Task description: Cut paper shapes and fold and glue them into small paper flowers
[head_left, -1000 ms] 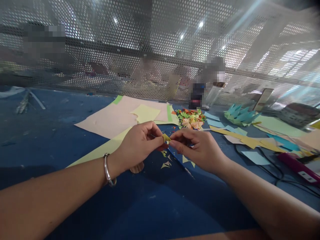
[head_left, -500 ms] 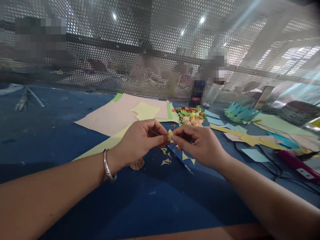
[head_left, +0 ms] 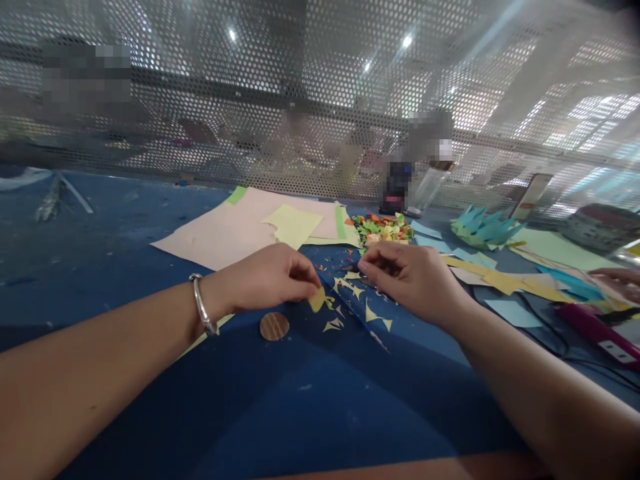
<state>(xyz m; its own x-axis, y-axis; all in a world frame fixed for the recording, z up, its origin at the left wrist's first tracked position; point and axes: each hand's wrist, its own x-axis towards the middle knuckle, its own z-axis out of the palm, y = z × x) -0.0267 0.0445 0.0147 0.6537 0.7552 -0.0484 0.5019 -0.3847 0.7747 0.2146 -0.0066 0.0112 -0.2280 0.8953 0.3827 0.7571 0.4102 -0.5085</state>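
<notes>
My left hand [head_left: 267,279] pinches a small yellow paper piece [head_left: 316,301], near the wooden disc [head_left: 275,327] and to its right, over the blue counter [head_left: 300,413]. My right hand [head_left: 417,277] is farther right of the disc, thumb and fingers drawn together; I can't tell whether it grips anything. A thin blue tool [head_left: 356,312] lies right of the disc, a pink sheet [head_left: 215,233] beyond it.

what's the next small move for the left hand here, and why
Probably carry the small yellow paper piece over to the pile of paper cut-outs: the left hand pinches it close to loose offcuts of similar colour, where it could get mixed in, while the pile lies beyond the right hand.
</notes>
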